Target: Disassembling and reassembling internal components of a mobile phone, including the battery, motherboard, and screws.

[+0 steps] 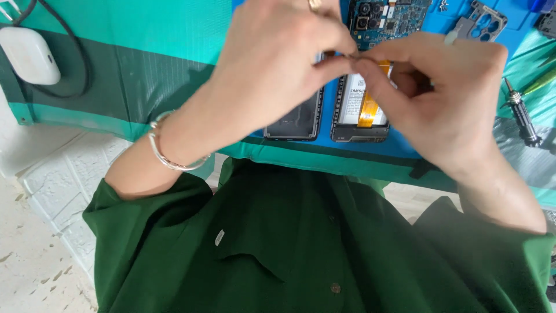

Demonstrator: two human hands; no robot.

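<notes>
- Worktop (145,52) fills the upper part of the frame, covered in a two-tone green cloth, with a blue mat (330,110) at upper centre and right.
- Shirt (313,243), dark green, takes the whole lower half; the sleeves are pushed back from both forearms.
- Left hand (272,64) comes in from lower left, wrist bent, a silver bangle (165,153) on it. Its thumb and forefinger are pinched shut at upper centre on something small and thin; what it is I cannot tell.
- Right hand (446,98) comes in from lower right, fingers curled and pinched, tips touching those of the left hand at the same spot. Neither hand is nearer; both meet on the piece.
- Opened phone (359,113) lies on the mat directly beneath the pinch, its long axis running top to bottom of the frame. An orange flex strip (369,107) runs along that axis over the battery, and its upper end rises toward the fingertips.
- Black back cover (292,124) lies just left of the phone, parallel to it, partly hidden by the left hand.
- Circuit board (385,20) shows at top centre, above the hands.
- White case (29,55) with a black cable sits at upper left; a screwdriver (521,116) lies at right edge; a grey metal bracket (480,23) at upper right.
</notes>
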